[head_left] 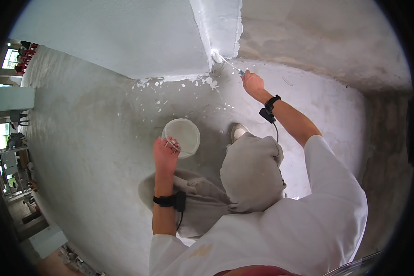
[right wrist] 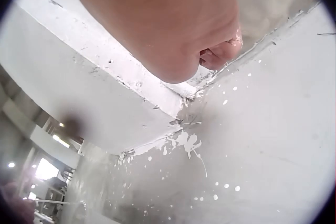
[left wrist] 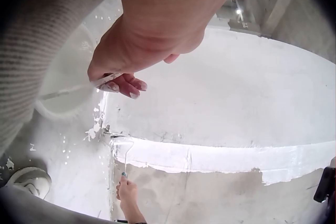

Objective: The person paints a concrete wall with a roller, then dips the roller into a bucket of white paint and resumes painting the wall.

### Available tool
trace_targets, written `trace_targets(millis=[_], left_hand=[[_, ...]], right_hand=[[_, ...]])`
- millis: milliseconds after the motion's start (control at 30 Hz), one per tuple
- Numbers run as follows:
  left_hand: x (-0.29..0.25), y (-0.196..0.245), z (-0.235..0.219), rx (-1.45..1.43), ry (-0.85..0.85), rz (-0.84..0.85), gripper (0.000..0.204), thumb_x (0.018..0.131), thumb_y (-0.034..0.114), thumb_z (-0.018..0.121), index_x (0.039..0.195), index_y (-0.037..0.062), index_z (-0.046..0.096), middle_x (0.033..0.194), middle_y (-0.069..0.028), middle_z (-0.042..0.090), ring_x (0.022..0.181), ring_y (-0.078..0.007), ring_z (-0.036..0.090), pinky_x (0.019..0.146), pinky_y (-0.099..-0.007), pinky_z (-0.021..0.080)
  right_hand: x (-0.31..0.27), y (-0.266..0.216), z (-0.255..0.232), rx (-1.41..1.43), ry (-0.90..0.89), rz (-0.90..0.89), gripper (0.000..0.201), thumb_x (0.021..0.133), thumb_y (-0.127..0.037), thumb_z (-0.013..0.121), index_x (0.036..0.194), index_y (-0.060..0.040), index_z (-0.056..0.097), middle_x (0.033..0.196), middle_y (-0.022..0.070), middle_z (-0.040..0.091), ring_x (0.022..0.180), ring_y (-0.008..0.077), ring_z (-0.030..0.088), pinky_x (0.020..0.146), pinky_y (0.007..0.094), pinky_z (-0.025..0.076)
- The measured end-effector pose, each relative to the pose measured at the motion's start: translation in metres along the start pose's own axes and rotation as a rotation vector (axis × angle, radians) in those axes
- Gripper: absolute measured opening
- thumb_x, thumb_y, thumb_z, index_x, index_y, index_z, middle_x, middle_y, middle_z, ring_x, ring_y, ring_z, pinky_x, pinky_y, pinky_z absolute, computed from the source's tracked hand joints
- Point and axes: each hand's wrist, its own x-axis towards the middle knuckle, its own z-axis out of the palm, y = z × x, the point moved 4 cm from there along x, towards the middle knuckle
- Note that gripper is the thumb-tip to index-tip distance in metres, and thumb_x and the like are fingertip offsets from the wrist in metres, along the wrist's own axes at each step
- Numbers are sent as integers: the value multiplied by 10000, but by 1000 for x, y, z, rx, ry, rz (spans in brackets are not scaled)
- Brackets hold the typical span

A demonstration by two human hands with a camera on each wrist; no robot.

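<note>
My right hand (head_left: 254, 85) grips the green handle of a small paint roller (head_left: 230, 64). The roller's white head (head_left: 217, 57) is at the foot of the wall, in the corner where a freshly whitened strip (head_left: 221, 23) meets the floor. In the left wrist view the roller's thin wire frame (left wrist: 127, 154) shows beyond the fist. The right wrist view shows the right hand (right wrist: 173, 29) from behind, its roller hidden. Low on the left, my left hand (head_left: 165, 154) holds a translucent white bucket (head_left: 186, 130) by its rim, with paint-specked fingers (left wrist: 128, 86) curled there.
White paint spatters (head_left: 210, 83) dot the grey floor (head_left: 101, 138) below the pillar (head_left: 138, 37). A bare, brownish wall (head_left: 317, 41) rises on the right. My shoe (head_left: 238, 132) and bent knees are close to the bucket. Red chairs (head_left: 25, 59) stand far left.
</note>
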Motion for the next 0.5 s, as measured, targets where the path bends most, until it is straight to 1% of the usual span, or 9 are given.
trace_targets(millis=[133, 200, 300, 333, 400, 433, 500], left_hand=[[0, 3, 2, -31, -46, -25, 363, 927, 384, 481, 953, 24, 514, 853, -106, 544, 811, -237, 521, 782, -355, 445], [-1, 3, 3, -52, -53, -46, 368, 929, 389, 482, 956, 24, 516, 855, -104, 547, 811, -238, 523, 782, -357, 446], [-1, 2, 1, -47, -60, -24, 369, 930, 389, 482, 960, 23, 518, 856, -103, 551, 810, -237, 525, 784, -358, 447], [-1, 1, 1, -55, -61, -21, 369, 930, 389, 482, 960, 23, 518, 856, -103, 551, 810, -237, 525, 784, -358, 447], [-2, 0, -1, -27, -71, -15, 370, 932, 389, 481, 964, 22, 520, 858, -103, 557, 812, -236, 527, 785, -359, 448], [-2, 1, -1, -23, -72, -18, 370, 932, 389, 481, 964, 22, 520, 858, -103, 557, 812, -236, 527, 785, -359, 448], [-2, 1, 1, -25, -67, -41, 367, 934, 388, 478, 961, 25, 519, 852, -99, 554, 811, -233, 527, 782, -358, 446]], right_hand=[[-7, 0, 0, 18, 50, -25, 322, 949, -304, 516, 959, 17, 525, 793, 249, 647, 730, 426, 639, 653, 521, 514], [-17, 0, -4, 9, 50, -45, 326, 954, -310, 501, 946, 13, 536, 814, 243, 653, 763, 419, 644, 668, 513, 515], [-30, -1, -12, 65, 58, -32, 321, 953, -308, 507, 935, 12, 526, 783, 246, 644, 734, 426, 637, 641, 525, 506], [-26, -4, -15, 59, 59, -39, 321, 953, -308, 507, 935, 12, 526, 783, 246, 644, 734, 426, 637, 641, 525, 506], [-14, -10, -18, 49, 138, -34, 317, 952, -311, 511, 928, 5, 519, 765, 241, 641, 719, 425, 636, 633, 531, 501], [-12, -7, -17, 49, 138, -30, 317, 952, -311, 511, 928, 5, 519, 765, 241, 641, 719, 425, 636, 633, 531, 501], [-13, -7, -19, 51, 167, -68, 300, 946, -301, 532, 910, -3, 511, 716, 244, 631, 670, 435, 623, 583, 531, 491]])
